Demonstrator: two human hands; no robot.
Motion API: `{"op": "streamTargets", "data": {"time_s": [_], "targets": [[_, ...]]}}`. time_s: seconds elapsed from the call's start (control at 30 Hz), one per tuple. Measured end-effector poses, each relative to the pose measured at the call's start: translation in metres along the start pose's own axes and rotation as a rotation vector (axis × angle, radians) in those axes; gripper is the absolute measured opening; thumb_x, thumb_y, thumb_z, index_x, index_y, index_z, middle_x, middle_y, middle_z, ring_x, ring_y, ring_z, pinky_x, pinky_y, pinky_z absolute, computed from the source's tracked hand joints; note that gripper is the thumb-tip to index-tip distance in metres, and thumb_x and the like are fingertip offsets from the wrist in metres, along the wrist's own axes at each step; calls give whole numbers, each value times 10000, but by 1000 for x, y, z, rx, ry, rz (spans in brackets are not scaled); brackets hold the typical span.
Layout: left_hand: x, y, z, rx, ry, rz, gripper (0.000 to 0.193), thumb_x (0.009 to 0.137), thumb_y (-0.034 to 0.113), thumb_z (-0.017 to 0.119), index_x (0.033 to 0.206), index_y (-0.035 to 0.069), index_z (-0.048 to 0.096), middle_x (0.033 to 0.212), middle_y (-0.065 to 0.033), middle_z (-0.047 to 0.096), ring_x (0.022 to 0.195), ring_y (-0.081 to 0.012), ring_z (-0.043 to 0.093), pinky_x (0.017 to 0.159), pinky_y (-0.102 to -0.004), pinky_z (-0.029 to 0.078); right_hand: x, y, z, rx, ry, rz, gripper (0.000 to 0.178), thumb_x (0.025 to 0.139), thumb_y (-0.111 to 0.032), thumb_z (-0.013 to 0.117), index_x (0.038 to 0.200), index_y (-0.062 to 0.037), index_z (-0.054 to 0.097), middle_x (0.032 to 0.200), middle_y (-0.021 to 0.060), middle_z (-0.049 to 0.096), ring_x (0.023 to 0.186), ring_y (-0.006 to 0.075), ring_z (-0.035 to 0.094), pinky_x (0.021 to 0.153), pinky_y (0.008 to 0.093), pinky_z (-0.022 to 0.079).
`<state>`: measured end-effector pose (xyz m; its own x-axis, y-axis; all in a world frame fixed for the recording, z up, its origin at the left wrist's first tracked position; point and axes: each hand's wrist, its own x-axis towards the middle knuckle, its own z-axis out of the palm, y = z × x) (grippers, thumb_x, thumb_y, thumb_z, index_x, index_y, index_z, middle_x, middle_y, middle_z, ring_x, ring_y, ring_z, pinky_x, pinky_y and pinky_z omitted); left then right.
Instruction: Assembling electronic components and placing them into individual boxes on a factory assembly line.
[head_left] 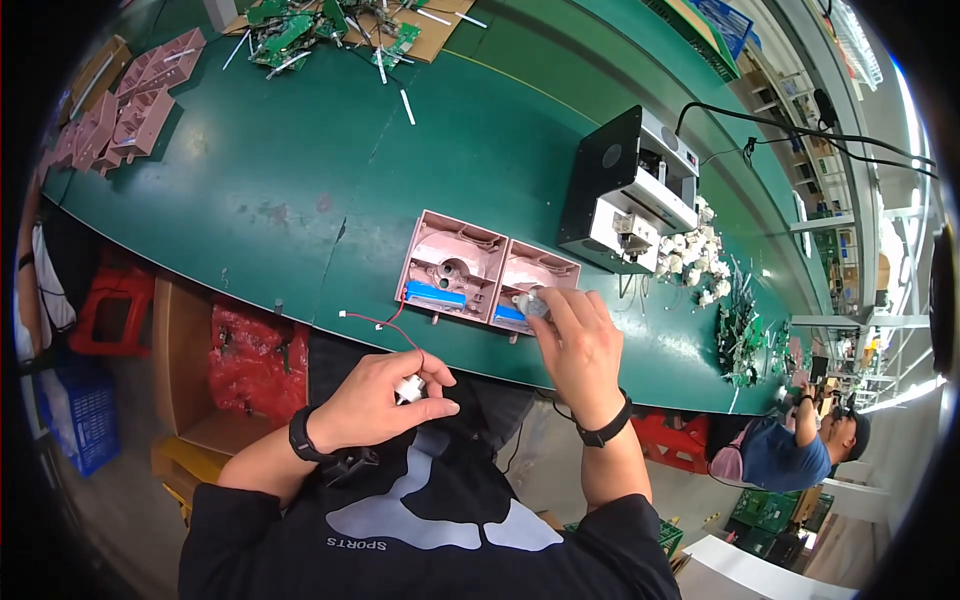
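Bench: a long green table (250, 170) runs from far left to right, its edges bending toward the rim of the view.
Hidden or unclear: the small white part (408, 389) in the left hand is mostly covered by fingers, so its shape is hard to tell; the grey motor (535, 304) is half hidden under the right fingertips; the far heaps are too small to sort piece by piece.
Black machine (630, 190): stands on the bench to the right, beyond the housings, with a pile of small white parts (690, 255) just beside it.
Stacked pink shells (135, 100): far left on the bench, piled loosely.
Cardboard sheet (425, 40): far edge, carrying green circuit boards (285, 35) and white sticks.
Pink housings: two open shells side by side at the near edge, the left housing (455, 265) with a blue block (435, 296) in its near part, the right housing (540, 275) touching it.
Right hand (580, 345): fingers pinch the grey motor, set at the near left corner of the right housing.
Left hand (375, 400): closed on the small white part, held off the bench near the body, a red wire (385, 322) trailing up to the table edge.
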<state>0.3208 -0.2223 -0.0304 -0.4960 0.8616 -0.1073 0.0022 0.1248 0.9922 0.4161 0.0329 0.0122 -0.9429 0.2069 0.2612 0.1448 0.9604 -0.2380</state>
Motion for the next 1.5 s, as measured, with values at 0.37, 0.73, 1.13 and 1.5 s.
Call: {"op": "streamTargets", "data": {"time_s": [0.37, 0.73, 1.13, 1.5], "targets": [[4, 12, -3, -37, -31, 6, 321, 881, 178, 859, 1093, 32, 669, 884, -42, 717, 814, -146, 693, 762, -291, 539, 0, 4, -17, 46, 27, -23, 297, 789, -67, 840, 1063, -60, 726, 960, 64, 708, 775, 244, 623, 670, 376, 508], [83, 5, -127, 701, 452, 138, 447, 942, 59, 712, 1361, 53, 556, 1225, -140, 629, 920, -267, 700, 839, -380, 558, -36, 98, 9, 33, 96, 427, 333, 842, -78, 816, 1152, -22, 707, 957, 94, 693, 706, 186, 636, 662, 356, 521], [181, 15, -198, 1003, 598, 273, 458, 911, 143, 772, 1339, 80, 622, 1267, -170, 627, 973, -315, 721, 865, -441, 577, -94, 62, 25, 154, 421, 498, 490, 903, -27, 759, 1356, 35, 581, 1175, 198, 660, 1107, 363, 664, 950, 442, 540], [211, -19, -357, 1344, 756, 71, 824, 801, 309, 868, 1509, 107, 498, 1267, -201, 678, 1168, -412, 654, 1025, -489, 532, -123, 70, 53, -33, 453, 601, 278, 922, -16, 708, 1187, 29, 637, 1107, 167, 647, 1030, 365, 627, 927, 465, 509]]}}
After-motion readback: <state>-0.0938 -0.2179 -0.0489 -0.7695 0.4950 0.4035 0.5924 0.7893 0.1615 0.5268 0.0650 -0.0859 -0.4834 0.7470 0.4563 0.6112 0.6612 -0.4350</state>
